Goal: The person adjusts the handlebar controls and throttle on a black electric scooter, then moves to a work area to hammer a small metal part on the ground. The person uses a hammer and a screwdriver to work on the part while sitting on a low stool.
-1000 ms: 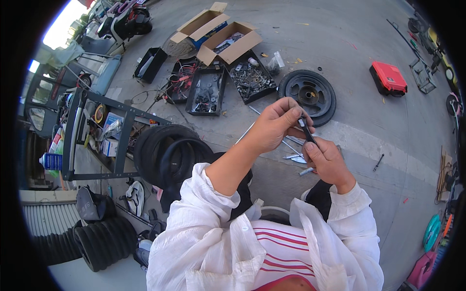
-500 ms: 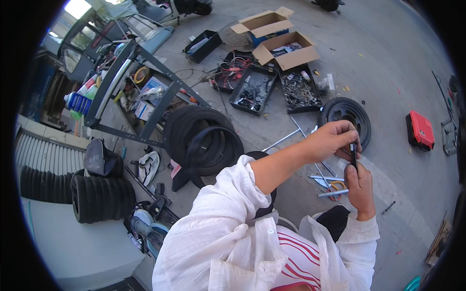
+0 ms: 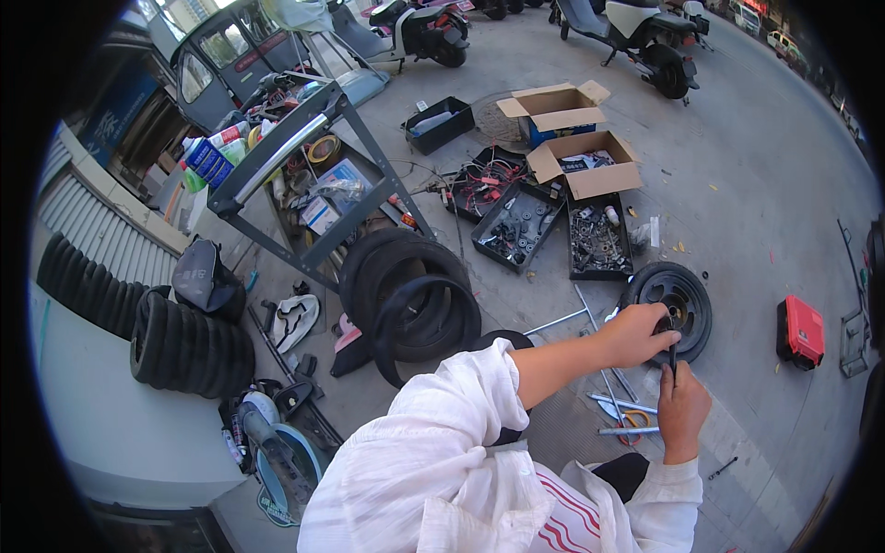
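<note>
My left hand (image 3: pixel 638 334) is closed, palm down, around a small dark round-ended piece (image 3: pixel 665 324). Just below it, my right hand (image 3: pixel 684 411) grips a slim dark rod-like piece (image 3: pixel 673 354) with thumb up. Both hands meet at this piece, so I cannot tell whether it is one object or two. Behind them a small black wheel with its tyre (image 3: pixel 698 300) lies flat on the ground. Beneath my hands are silver metal bars (image 3: pixel 623 403) and orange-handled scissors (image 3: pixel 636 419).
Black trays of small parts (image 3: pixel 519 224) and open cardboard boxes (image 3: pixel 590 164) stand ahead. Loose tyres (image 3: pixel 406 304) lie left, beside a metal cart (image 3: pixel 318 244) full of supplies. A red case (image 3: pixel 800 332) sits at right; parked scooters (image 3: pixel 636 37) stand farther off.
The view has tilted up, showing more scooters at the far side. My left hand has turned palm down over the dark piece; my right hand still grips its lower end.
</note>
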